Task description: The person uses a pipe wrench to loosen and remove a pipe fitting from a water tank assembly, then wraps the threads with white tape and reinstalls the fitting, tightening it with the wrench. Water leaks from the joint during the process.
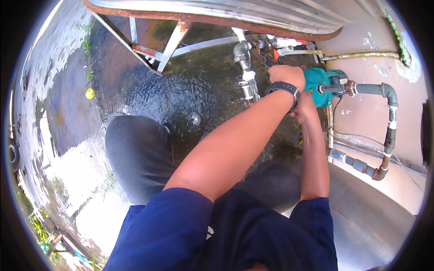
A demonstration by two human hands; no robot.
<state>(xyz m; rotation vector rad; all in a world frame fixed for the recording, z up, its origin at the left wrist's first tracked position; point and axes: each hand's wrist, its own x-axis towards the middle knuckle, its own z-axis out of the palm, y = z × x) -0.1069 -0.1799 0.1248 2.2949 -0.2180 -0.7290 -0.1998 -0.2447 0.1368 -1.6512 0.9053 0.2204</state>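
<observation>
My left hand (pixel 285 76), with a black watch at the wrist, is closed on a dark tool handle (pixel 269 63) beside the teal pump (pixel 320 99). An orange piece (pixel 276 55) shows just beyond the fingers; I cannot tell whether it belongs to the tool. Under that wrist, my right hand (pixel 302 108) has curled fingers beside the pump's front; what they hold is hidden. Left of my hands stands a metal pipe with valves and joints (pixel 245 63). A grey pipe (pixel 387 95) runs from the pump's right side and bends down.
A rusty-edged metal tank (pixel 235 18) on an angle-iron stand (pixel 178 38) overhangs the top. Wet concrete (pixel 162 95) lies below, with a yellow object (pixel 89 93) at the left. A pale wall (pixel 361 122) is at the right, above a curved steel surface (pixel 370 212) near me.
</observation>
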